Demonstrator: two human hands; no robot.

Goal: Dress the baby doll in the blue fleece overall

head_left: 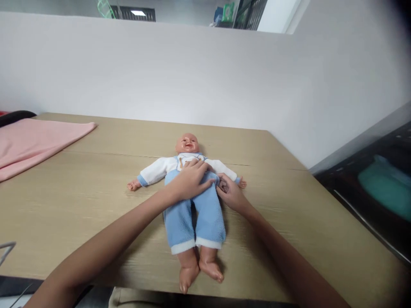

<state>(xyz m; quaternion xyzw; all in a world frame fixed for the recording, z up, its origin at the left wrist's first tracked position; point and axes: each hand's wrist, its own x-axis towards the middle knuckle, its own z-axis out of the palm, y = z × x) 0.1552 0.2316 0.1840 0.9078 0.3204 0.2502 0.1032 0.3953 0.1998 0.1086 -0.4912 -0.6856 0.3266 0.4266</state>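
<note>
A baby doll (pixel 188 144) lies on its back on the wooden table (pixel 80 201), head away from me, bare feet toward me. It wears a white long-sleeved top and blue overall trousers (pixel 205 218). My left hand (pixel 191 179) rests flat on the doll's chest and belly, fingers spread. My right hand (pixel 228 191) is at the doll's right-side hip, fingers curled and pinching the edge of the blue trousers next to the doll's arm.
A pink cloth (pixel 32 139) lies on the table's far left. A white wall stands behind the table. A dark cabinet with a teal thing (pixel 385 188) stands to the right. A thin metal wire piece (pixel 6 250) pokes in at the left edge.
</note>
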